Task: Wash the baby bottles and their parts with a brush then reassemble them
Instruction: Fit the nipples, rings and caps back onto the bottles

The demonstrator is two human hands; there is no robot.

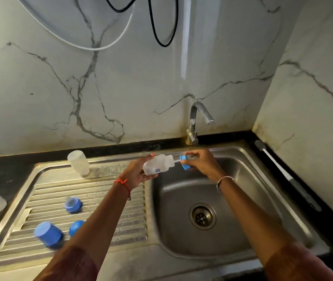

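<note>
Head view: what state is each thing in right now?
Clear plastic baby bottle: uncapped, on its side, held in the left grip.
Blue screw ring: off the bottle, beside its neck, pinched in the right grip.
Second translucent bottle: standing on the drainboard, no ring.
Blue ring with teat: loose on the drainboard.
Blue cap: loose on the drainboard.
Metal tap: no water running.
White-handled brush: lying on the counter, untouched.

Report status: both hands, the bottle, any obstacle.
Left hand grips clear bottle, sideways over the sink. Right hand pinches blue collar just off its neck. Nothing between them.
</note>
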